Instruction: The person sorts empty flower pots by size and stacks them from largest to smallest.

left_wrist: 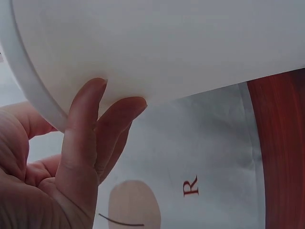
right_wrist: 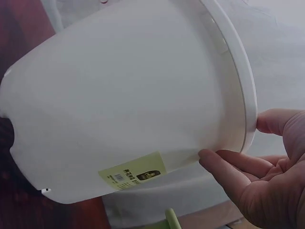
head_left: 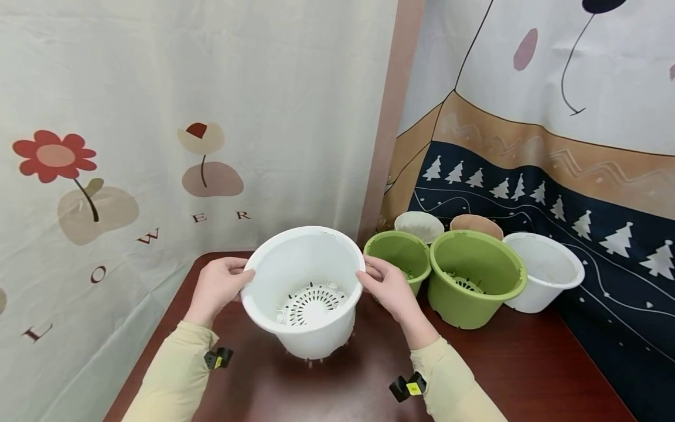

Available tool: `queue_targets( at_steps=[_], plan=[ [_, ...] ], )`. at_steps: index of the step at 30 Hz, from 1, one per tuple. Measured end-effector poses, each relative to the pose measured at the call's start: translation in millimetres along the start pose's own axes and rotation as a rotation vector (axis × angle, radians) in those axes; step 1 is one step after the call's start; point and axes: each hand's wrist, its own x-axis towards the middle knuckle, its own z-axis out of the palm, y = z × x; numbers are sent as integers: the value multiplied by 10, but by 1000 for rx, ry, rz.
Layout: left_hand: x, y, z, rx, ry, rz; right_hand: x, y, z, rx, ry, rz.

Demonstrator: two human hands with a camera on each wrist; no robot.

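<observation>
White pot (head_left: 304, 287) is between left hand (head_left: 221, 287) and right hand (head_left: 391, 287), fingers (left_wrist: 80, 112) pinching opposite sides of its rim (right_wrist: 245, 76). Mouth up, tipped toward the person; long axis near-upright, base (head_left: 315, 350) below fingertips.

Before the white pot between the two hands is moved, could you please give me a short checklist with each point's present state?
1. Left grip on the rim of the round white plastic pot: ok, it pinches the rim.
2. Right grip opposite: ok, thumb and fingers hold the rim.
3. Inside free of loose things: ok, none shows on the slotted base.
4. Outer wall free of labels: not ok, it bears a pale yellow-green label.
5. Base clear of the dark red wood-grain table: cannot tell for certain.
6. Right grip clear of the smaller round green pot: cannot tell; they overlap in the head view.
</observation>
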Motion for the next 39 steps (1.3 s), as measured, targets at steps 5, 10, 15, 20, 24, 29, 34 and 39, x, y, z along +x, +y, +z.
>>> queue_targets(
  at_steps=[5,10,15,20,24,29,34,39],
  plan=[
    [18,-12,96,-15,-16,-2,-39,44,-68,10,8,28],
    [31,-28,161,-17,-25,-8,-63,78,-110,1,21,46],
    [36,-28,213,-21,-30,-18,-78,91,-137,-5,16,37],
    [42,-25,252,-20,-40,-31,-81,113,-165,0,9,40],
    [53,-27,280,-27,-49,-37,-73,144,-194,4,10,48],
    [54,-21,316,-36,-55,-41,-68,176,-229,3,9,54],
    [41,-11,347,-54,-68,-45,-91,185,-261,23,15,63],
    [30,2,355,-80,-88,-37,-109,210,-288,35,19,57]
  ],
)
